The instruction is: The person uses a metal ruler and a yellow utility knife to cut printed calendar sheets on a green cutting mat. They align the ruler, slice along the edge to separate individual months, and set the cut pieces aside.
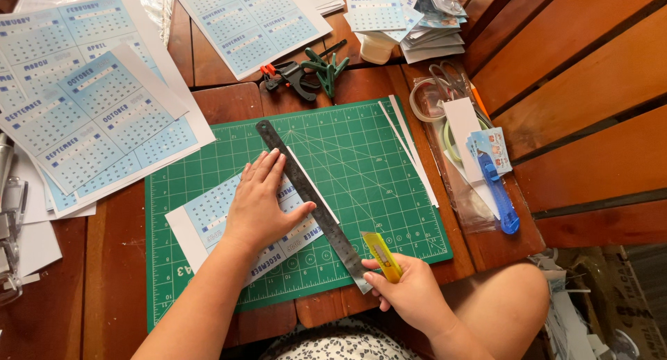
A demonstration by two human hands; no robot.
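Yellow knife [381, 256] in right hand [410, 294], beside ruler [313, 200]

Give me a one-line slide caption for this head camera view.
Left hand presses a metal ruler onto a printed calendar sheet on a green cutting mat; right hand holds a yellow utility knife at the ruler's near end.

A dark reddish-brown wooden tabletop [114, 276] made of wide boards fills most of the view, with seams running between the planks toward twelve o'clock. At about two o'clock stands slatted wooden furniture [590, 89] of the same warm tone, its broad slats running on a slant with dark gaps between them. Down at four o'clock, past the tabletop's edge, a patch of floor [604, 311] shows, crowded with what looks like a cardboard box and pale scraps, and the light is soft and even all over, throwing only faint shadows.
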